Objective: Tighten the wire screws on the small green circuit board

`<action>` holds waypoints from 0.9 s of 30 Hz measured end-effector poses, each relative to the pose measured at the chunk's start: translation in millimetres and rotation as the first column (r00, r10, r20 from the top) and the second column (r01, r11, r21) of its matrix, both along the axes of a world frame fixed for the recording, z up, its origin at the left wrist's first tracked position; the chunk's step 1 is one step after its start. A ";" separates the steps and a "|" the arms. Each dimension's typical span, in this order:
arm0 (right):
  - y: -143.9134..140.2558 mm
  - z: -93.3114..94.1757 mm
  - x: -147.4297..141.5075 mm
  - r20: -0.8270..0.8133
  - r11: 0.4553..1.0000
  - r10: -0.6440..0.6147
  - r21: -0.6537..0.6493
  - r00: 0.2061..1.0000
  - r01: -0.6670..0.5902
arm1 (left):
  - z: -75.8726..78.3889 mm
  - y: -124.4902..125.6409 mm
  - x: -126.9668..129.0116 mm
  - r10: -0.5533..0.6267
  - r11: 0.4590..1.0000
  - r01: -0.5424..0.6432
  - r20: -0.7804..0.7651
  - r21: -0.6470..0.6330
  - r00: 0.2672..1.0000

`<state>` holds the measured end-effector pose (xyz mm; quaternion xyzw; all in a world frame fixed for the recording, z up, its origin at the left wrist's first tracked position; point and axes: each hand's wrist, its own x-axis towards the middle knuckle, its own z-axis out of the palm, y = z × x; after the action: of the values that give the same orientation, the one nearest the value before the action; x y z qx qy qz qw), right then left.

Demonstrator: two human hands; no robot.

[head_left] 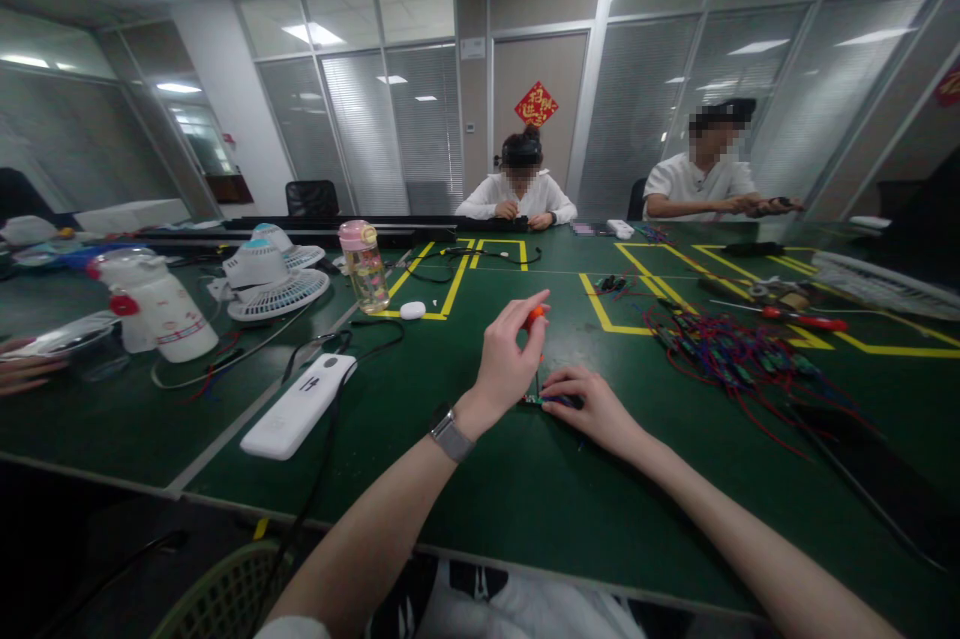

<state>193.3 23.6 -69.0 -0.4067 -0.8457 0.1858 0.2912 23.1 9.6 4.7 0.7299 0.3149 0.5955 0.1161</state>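
Note:
My left hand (pixel 506 354), with a watch on its wrist, is closed around a small orange-handled screwdriver (pixel 535 316). The tool stands upright, its thin dark shaft pointing down at a small green circuit board (pixel 532 400) on the table. From the right, my right hand (pixel 592 406) pinches the board, its fingers covering much of it. Whether the screwdriver's tip sits in a screw is too small to tell. Dark wires show under the right fingers.
A tangle of red and blue wired boards (pixel 739 354) lies at the right on the green table (pixel 465 509). To the left are a white power bank (pixel 300 409), a cup (pixel 364 264), an earphone case (pixel 412 310) and fans (pixel 274 289). Two people (pixel 517 194) (pixel 705 179) work opposite.

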 end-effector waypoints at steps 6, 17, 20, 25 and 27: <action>-0.2 -0.5 -0.5 -0.003 1.000 -0.003 0.016 1.000 0.003 | 1.9 -3.1 1.0 0.065 0.996 -0.063 -0.030 0.058 0.997; -0.8 0.4 0.3 0.003 1.000 -0.001 0.019 1.000 0.001 | 1.5 -2.4 0.1 0.144 0.987 -0.143 -0.005 0.068 0.990; -0.4 0.2 0.5 -0.003 1.000 0.003 0.016 1.000 -0.003 | 0.9 -2.6 1.0 0.030 0.999 -0.030 0.006 0.039 1.000; -2.4 2.2 -0.3 -0.016 1.000 -0.006 0.000 1.000 0.006 | -1.5 -4.5 4.6 0.122 0.986 -0.128 0.058 0.107 0.991; -2.9 2.7 -0.5 -0.020 1.000 -0.008 -0.002 1.000 0.008 | -1.9 -4.6 5.2 0.101 0.990 -0.105 0.047 0.089 0.994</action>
<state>192.8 20.6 -66.3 -0.4086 -0.8408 0.1897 0.3002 28.2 5.0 2.8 0.7046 0.3219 0.6297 0.0582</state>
